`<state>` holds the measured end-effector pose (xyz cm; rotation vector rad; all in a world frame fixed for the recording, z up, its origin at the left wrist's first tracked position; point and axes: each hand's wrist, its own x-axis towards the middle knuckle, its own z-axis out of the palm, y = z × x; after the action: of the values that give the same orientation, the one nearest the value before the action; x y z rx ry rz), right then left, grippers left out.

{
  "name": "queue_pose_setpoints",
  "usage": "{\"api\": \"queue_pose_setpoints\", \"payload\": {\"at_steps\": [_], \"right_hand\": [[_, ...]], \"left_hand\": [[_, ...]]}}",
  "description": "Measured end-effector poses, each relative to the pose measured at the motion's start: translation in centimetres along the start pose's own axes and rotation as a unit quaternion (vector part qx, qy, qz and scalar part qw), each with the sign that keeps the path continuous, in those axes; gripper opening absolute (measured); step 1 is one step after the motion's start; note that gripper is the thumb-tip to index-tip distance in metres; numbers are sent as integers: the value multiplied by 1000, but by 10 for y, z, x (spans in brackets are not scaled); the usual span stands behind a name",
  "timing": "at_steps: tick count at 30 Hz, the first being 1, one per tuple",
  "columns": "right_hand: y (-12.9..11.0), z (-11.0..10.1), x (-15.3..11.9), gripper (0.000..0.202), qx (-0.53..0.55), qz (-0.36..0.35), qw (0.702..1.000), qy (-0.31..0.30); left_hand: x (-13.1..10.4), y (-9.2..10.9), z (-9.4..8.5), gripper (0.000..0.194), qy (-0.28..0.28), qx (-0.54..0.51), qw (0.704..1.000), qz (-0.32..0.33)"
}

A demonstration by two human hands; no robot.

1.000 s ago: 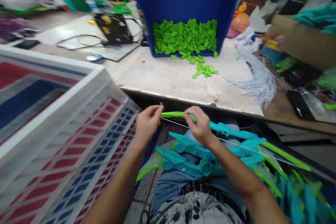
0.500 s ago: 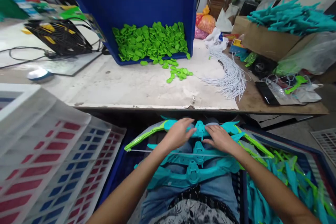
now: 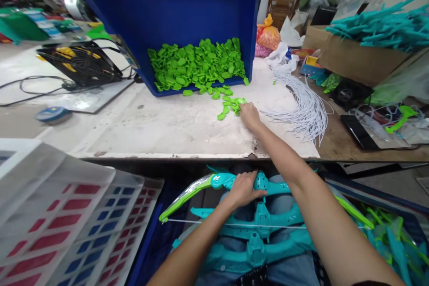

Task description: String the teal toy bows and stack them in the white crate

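Just past the middle of the tabletop (image 3: 161, 129), toward its right side, the right hand (image 3: 250, 115) reaches to a small scatter of loose green pieces (image 3: 225, 109). Its fingers are drawn together at the right end of the scatter; whether they pinch a piece, I cannot tell.

Below the front edge of the tabletop, over the person's lap, the left hand (image 3: 244, 189) is closed over the turquoise body of a toy bow (image 3: 260, 182), just left of its centre, the thumb pointing right. The bow lies crosswise with green ends, and a white string (image 3: 284, 227) runs between them on the near side. Two more turquoise bodies (image 3: 256, 250) lie nearer the person.

Behind the scatter, a blue bin (image 3: 187, 6) is tipped with its opening toward the person, a heap of green pieces (image 3: 201, 65) inside. To the right of the reaching hand lies a bundle of white cords (image 3: 304, 107). Off the tabletop's front edge, at left, stands a white slatted basket (image 3: 83, 214).
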<state>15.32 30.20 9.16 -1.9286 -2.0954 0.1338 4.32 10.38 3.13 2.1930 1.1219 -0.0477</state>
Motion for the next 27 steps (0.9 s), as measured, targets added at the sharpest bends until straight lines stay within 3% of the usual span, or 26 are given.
{"api": "queue_pose_setpoints", "payload": {"at_steps": [4,7,10,12,14,16,19,23,27], "right_hand": [[21,-14,-27,32,16,-37,999,11],[41,-36,-71,34,-6,-75,996,-36],[54,-52,-119,28,-78,-56,991,-99],[60,-56,-140,31,-100,-43,989,-96],[68,-56,-149,35,-71,-70,993,-57],[78,-55,-147,35,-6,-150,988,-30],[93,-52,-135,19,83,-255,962,-61],[99,-50,-135,13,93,-264,958,-66],[84,-48,-177,14,102,-265,959,-2]], "left_hand": [[1,-6,-4,80,-10,-5,1000,0],[1,-8,-6,85,-35,-5,999,19],[1,-7,-9,91,-59,-5,998,38],[1,-6,-11,88,-66,-22,997,42],[3,-6,-14,78,-69,-52,996,35],[9,-9,-18,69,-76,-88,993,26],[23,-18,-20,61,-98,-155,983,18],[38,-29,-20,46,-140,-267,953,23],[45,-33,-19,34,-192,-351,916,22]]}}
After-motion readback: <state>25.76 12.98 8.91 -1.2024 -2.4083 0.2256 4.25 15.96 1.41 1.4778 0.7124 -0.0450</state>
